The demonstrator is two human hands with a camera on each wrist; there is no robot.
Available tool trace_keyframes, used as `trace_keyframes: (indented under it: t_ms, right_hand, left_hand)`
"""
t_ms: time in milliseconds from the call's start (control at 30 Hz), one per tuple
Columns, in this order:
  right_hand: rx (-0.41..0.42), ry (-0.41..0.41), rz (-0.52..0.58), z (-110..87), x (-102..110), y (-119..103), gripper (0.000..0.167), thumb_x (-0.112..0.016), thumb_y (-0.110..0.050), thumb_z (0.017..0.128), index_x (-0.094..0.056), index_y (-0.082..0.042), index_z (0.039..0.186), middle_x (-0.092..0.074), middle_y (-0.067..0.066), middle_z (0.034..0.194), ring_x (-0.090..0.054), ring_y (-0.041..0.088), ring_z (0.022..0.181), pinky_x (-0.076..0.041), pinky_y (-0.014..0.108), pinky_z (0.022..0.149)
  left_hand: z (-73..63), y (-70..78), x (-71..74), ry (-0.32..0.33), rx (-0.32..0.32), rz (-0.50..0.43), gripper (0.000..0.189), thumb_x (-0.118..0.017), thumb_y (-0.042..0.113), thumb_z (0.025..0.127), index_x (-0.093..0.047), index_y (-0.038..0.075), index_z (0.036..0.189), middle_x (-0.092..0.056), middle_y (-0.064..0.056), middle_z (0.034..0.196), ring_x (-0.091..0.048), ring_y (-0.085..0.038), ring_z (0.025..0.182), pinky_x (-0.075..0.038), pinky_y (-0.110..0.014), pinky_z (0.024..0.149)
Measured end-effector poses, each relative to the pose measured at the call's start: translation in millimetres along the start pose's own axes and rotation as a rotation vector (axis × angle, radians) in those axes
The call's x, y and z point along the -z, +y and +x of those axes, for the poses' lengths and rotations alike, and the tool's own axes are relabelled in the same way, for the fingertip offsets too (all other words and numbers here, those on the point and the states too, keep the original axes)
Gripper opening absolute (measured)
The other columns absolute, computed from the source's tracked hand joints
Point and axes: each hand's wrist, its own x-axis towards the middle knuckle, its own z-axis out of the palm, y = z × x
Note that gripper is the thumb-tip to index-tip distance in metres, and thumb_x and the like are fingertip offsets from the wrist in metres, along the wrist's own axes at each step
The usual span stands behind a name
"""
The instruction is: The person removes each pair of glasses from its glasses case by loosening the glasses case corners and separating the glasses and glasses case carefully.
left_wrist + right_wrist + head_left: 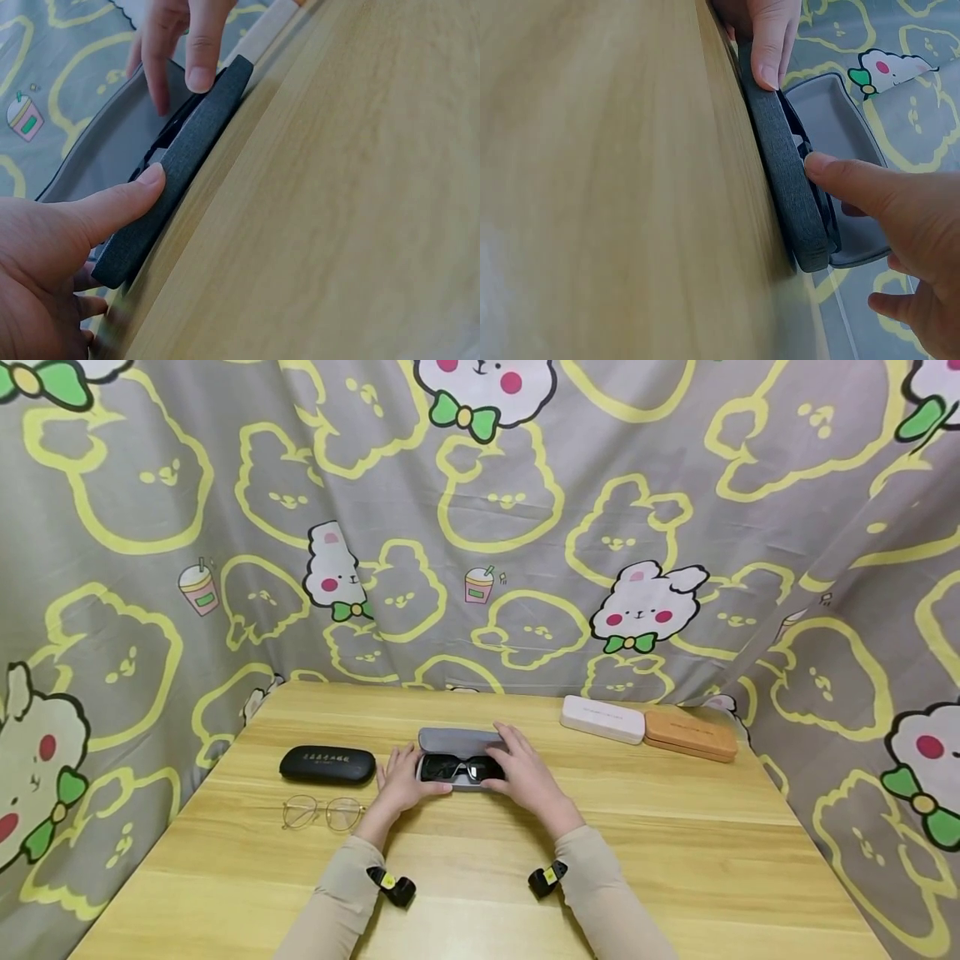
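Observation:
Dark sunglasses (462,768) lie in an opened grey glasses case (457,742), its lid standing up at the back. My left hand (405,782) grips the case's left end, thumb on the front rim and fingers round the side, as the left wrist view (52,255) shows. My right hand (525,772) pinches the right end of the sunglasses (825,199); its thumb is at the front, with a finger behind inside the lid. Left of the case are a closed black glasses case (327,765) and thin-framed eyeglasses (324,812), near my left hand.
A white glasses case (602,719) and an orange-brown one (690,735) lie end to end at the back right of the wooden table (480,893). A patterned curtain (525,552) hangs behind the table and along both sides.

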Motion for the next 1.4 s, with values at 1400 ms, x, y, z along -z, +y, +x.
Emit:
trace_keyframes:
  t_ms: [1400]
  right_hand:
    - [0.043,0.006,-0.037,-3.0,9,0,0.045,-0.065,-0.04,0.091,-0.067,0.0,0.112,-0.036,0.013,0.155,-0.034,0.032,0.144,-0.038,0.051,0.113]
  left_hand:
    - [-1.3,2.1,0.7,0.0,0.014,-0.002,0.094,-0.085,0.045,0.07,-0.045,0.006,0.145,-0.026,-0.019,0.159,-0.005,-0.042,0.151,0.008,-0.065,0.117]
